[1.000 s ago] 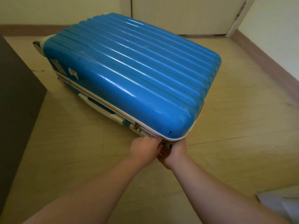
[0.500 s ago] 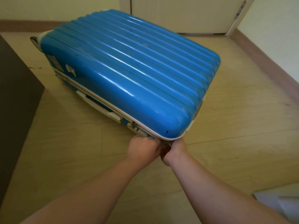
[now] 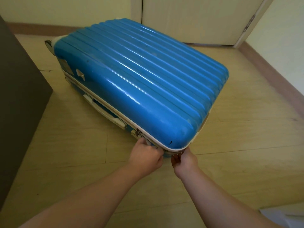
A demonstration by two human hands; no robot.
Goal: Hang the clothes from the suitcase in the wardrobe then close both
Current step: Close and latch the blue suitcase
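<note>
- Two bare forearms reached forward from the bottom of the view to the nearest corner of the suitcase [image 3: 148, 83].
- The left hand [image 3: 145, 156] was clenched at the pale seam just left of that corner. Its fingers [image 3: 158, 151] were curled tight on something small there, probably a zip pull, though the thing itself was hidden.
- The right hand [image 3: 185, 159] held the corner from the other side, thumb up against the white rim and fingers [image 3: 176, 159] hooked in beneath it.
- The blue ribbed hard-shell suitcase lay flat on the wooden floor [image 3: 238, 145] with its lid down and the seam closed all along the near side. No clothes were visible.
- Just beyond the left hand sat a small lock fitting [image 3: 137, 133], then the cream side handle [image 3: 105, 111].
- The step in hand looked like opening the case, so the task was judged barely begun. The next move called for running the pull along the seam while the right hand braced the shell, then lifting the lid.
- A dark piece of furniture [image 3: 18, 96] stood to the left; whether it was the wardrobe could not be told.
- A pale door [image 3: 189, 18] closed off the far wall.
</note>
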